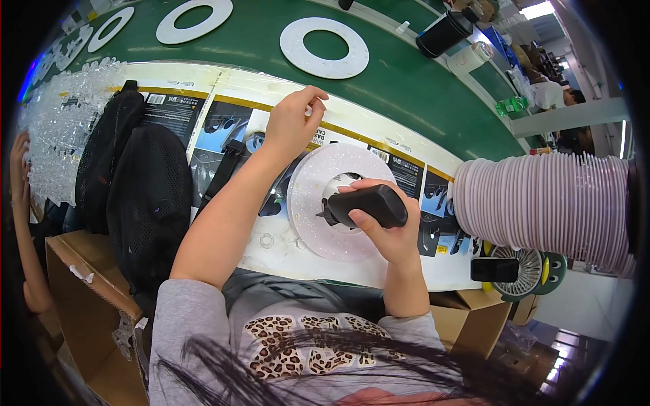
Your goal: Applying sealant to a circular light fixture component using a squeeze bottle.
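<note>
Two bare forearms reach up from a grey short-sleeved shirt with leopard-print patches [274,348] over a white board printed with dark product pictures [271,247]. Nearest, the right hand [399,233] is closed around a thick black handheld tool with a tapered nose [379,204], its thumb along the lower side. That nose points left over the central opening of a round, white, glitter-speckled disc [318,233] lying on the board; whether it touches anything there, I cannot tell. Farther up, the left hand [291,125] hangs just beyond the disc's upper left edge, fingers loosely half curled, thumb bent toward them — whether something small sits between the tips is unclear. To the left lie a black mesh fabric bag [152,196] and a heap of clear plastic pieces [64,135], with another person's hand [19,166] at its outer edge. To the right, a long row of pinkish-white rings [542,203] stands packed face to face, near a black phone [494,270] and a round green fan [552,274]. Beyond the board, flat white speckled rings [291,47] lie spaced along a green surface [257,51] — farther right stands a black cylindrical bottle [443,35].
</note>
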`<state>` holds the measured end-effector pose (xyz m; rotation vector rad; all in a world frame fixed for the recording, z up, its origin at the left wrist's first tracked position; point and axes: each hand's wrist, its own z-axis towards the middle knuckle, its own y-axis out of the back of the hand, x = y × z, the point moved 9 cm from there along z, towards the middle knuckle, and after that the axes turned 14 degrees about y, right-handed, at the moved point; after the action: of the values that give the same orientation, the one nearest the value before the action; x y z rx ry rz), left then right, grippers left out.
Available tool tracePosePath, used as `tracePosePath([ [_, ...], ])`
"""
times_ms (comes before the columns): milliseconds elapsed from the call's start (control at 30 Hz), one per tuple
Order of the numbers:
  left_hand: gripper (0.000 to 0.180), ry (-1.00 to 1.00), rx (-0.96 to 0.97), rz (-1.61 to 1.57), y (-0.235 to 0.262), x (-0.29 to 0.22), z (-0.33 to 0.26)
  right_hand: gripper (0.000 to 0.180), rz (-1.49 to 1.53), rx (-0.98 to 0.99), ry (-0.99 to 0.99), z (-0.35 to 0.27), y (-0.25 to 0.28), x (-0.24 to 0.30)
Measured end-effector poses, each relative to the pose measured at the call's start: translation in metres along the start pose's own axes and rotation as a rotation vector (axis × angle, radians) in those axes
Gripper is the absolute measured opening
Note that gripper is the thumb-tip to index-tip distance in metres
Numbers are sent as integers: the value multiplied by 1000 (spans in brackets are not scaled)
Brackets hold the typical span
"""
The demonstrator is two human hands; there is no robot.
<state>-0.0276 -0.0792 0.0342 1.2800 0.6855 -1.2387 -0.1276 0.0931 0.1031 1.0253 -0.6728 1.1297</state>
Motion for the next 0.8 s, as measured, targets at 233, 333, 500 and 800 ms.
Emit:
tracePosePath([
  [233,11,4,-1,-7,-1,0,0,35,-21,14,10,2,0,2],
  [333,11,-1,-5,4,-1,-1,0,34,-22,20,12,2,0,5],
  [500,11,3,-3,0,0,-1,0,34,-19,28,13,2,-1,4],
  [800,11,3,-5,-2,0,1,0,34,-5,41,-13,2,-4,2],
])
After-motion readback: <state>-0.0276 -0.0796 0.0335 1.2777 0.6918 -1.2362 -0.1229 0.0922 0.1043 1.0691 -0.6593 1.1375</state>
